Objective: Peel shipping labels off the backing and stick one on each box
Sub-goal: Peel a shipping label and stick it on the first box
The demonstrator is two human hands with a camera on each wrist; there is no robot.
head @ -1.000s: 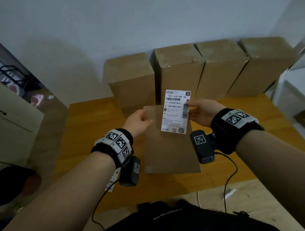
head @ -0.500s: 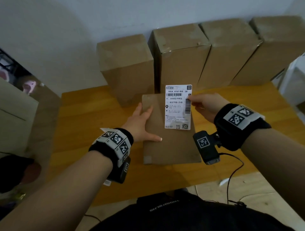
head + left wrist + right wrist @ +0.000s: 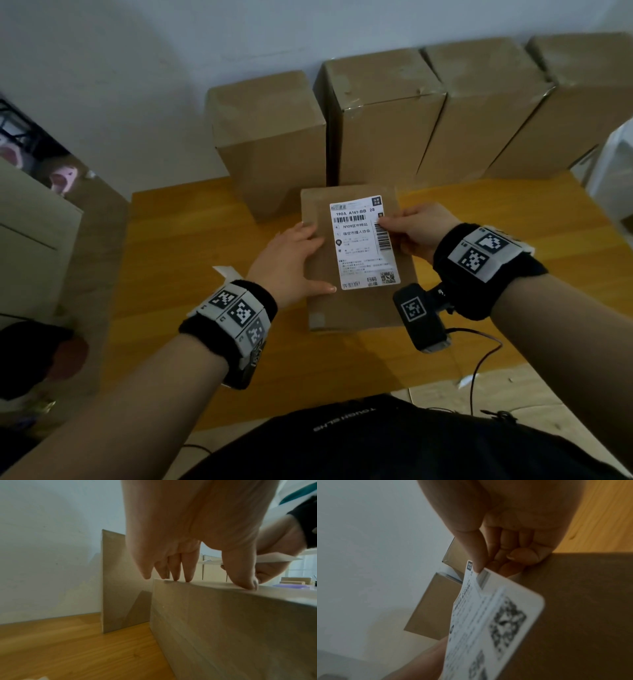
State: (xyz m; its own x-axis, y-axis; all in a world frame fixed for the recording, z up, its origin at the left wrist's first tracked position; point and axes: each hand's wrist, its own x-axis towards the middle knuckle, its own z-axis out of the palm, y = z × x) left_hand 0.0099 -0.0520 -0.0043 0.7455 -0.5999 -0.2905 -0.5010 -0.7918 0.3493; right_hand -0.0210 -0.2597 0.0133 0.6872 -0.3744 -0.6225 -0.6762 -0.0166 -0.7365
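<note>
On the left of the table [image 3: 191,260], your left hand [image 3: 291,260] lies spread with straight fingers, pressed flat on the top face of the flat box [image 3: 356,308]. Left wrist view confirms: fingertips [image 3: 187,579] and thumb touch the top near its left edge, steadying it, gripping nothing.

Centre: label [image 3: 363,241], backing already off by the look of it, sits over the upper middle of the box top. Left wrist view shows its edge up off the cardboard, so not stuck down yet, I'd say.

Right: your right hand [image 3: 416,231] pinches the label's right edge between thumb and fingers; right wrist view shows the thumb tip on the printed face.

Progress: four upright boxes [image 3: 383,113] stand along the wall [image 3: 137,51] at the back. No labels on the faces visible; far sides hidden, so can't tell. Looks like this is the first box, with four left. Next: lower, press, smooth out.

Surface: orange wood-grain tabletop, flat, matte. White scrap [image 3: 227,274] lies by your left wrist, maybe backing paper, can't confirm. Room is dim, with a plain pale wall and white furniture at the far right edge.
</note>
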